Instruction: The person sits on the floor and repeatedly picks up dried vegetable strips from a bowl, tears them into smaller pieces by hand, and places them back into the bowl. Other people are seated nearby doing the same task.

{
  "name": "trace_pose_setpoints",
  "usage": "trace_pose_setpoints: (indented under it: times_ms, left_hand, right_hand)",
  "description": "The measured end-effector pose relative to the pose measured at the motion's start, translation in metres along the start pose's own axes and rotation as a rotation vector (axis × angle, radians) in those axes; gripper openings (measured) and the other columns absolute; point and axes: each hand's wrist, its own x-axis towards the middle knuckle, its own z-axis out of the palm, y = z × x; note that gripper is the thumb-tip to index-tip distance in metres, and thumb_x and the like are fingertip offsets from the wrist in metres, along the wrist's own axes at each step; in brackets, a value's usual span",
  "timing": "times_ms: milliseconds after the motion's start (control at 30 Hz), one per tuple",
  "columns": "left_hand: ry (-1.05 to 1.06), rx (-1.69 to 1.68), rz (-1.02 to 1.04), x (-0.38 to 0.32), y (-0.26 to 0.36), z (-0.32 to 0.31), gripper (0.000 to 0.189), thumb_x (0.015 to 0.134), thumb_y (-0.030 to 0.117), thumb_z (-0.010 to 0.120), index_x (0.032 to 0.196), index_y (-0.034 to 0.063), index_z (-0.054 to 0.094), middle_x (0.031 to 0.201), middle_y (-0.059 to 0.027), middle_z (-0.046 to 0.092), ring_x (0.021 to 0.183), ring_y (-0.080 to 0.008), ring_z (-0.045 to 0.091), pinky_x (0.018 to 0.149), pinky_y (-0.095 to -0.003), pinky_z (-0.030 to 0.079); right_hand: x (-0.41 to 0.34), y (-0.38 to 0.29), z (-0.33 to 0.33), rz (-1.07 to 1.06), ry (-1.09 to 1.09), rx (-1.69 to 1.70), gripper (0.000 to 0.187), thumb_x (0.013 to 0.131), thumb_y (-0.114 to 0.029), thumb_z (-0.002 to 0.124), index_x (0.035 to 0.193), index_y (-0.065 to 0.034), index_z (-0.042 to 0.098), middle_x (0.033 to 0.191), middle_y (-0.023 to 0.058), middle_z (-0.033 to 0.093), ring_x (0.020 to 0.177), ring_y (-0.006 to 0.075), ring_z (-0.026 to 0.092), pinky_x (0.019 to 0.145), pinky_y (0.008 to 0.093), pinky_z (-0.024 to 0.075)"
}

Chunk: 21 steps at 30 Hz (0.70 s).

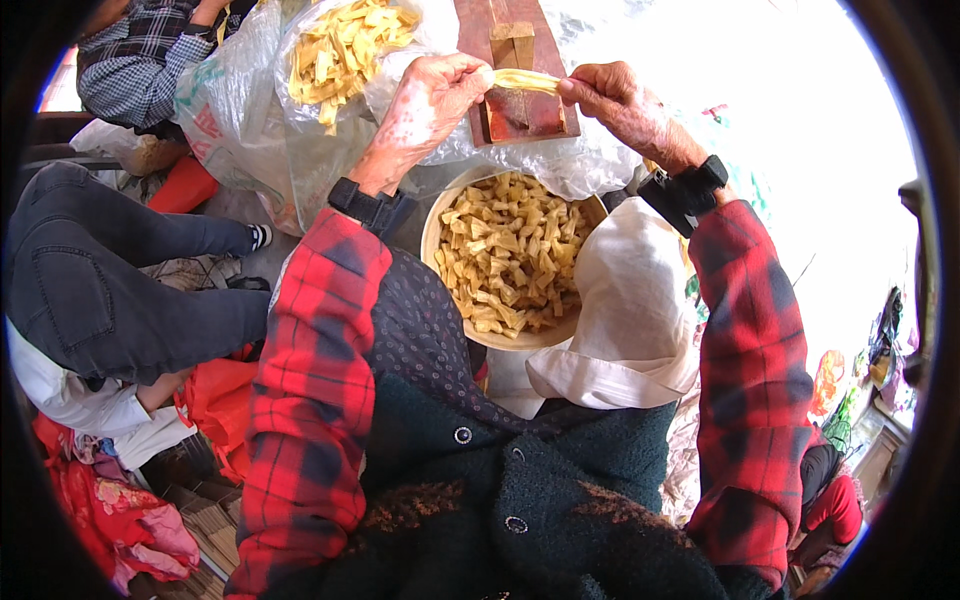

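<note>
A pale yellow strip [526, 80] is stretched between my two hands, level above a red-brown wooden board. My left hand [439, 97] pinches its left end, and my right hand [626, 101] pinches the right end. Behind the strip, a small wooden block [512, 46] stands on the board [480, 22]. Below my hands, a round basin [525, 343] holds many knotted yellow pieces [510, 255]. Up and to the left, a heap of loose yellow strips [345, 49] lies on clear plastic.
Clear plastic sheeting [247, 90] spreads under the board and strips. A white cloth [634, 300] lies beside the basin. People are close by: a checked sleeve [142, 82] at upper left, dark trousers [135, 285] at left, another person at lower right. Red bags [221, 405] lie at left.
</note>
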Motion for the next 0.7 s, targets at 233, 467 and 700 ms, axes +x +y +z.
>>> trace_pose_setpoints:
  times_ms: [233, 467, 700]
  left_hand:
    - [0.176, 0.126, 0.131, -0.01, -0.02, 0.013, 0.021, 0.094, 0.017, 0.061, 0.097, -0.0034, 0.065, 0.076, 0.0026, 0.056, 0.07, -0.0054, 0.049, 0.063, -0.0226, 0.041]
    - [-0.081, 0.315, -0.049, -0.065, 0.02, -0.001, 0.018, 0.095, 0.012, 0.058, 0.1, -0.0044, 0.063, 0.073, -0.0034, 0.056, 0.069, -0.0089, 0.049, 0.063, -0.0282, 0.043]
    - [-0.173, 0.695, 0.061, -0.133, 0.065, 0.011, 0.039, 0.095, 0.024, 0.055, 0.126, 0.0, 0.055, 0.125, -0.0179, 0.057, 0.122, -0.0338, 0.048, 0.104, -0.043, 0.035]
  right_hand:
    - [-0.009, 0.021, 0.006, 0.029, 0.022, -0.187, 0.032, 0.094, -0.03, 0.057, 0.089, -0.0004, 0.068, 0.068, 0.0129, 0.062, 0.062, 0.0222, 0.058, 0.06, 0.0364, 0.0461]
    - [-0.08, 0.002, 0.003, 0.154, 0.006, -0.024, 0.031, 0.098, -0.027, 0.054, 0.089, 0.0009, 0.064, 0.065, 0.0098, 0.055, 0.061, 0.015, 0.049, 0.06, 0.0319, 0.0429]
    - [-0.158, -0.069, 0.018, 0.0, -0.019, -0.144, 0.019, 0.096, -0.015, 0.055, 0.083, -0.0019, 0.056, 0.057, 0.0174, 0.046, 0.052, 0.0314, 0.052, 0.051, 0.0399, 0.0407]
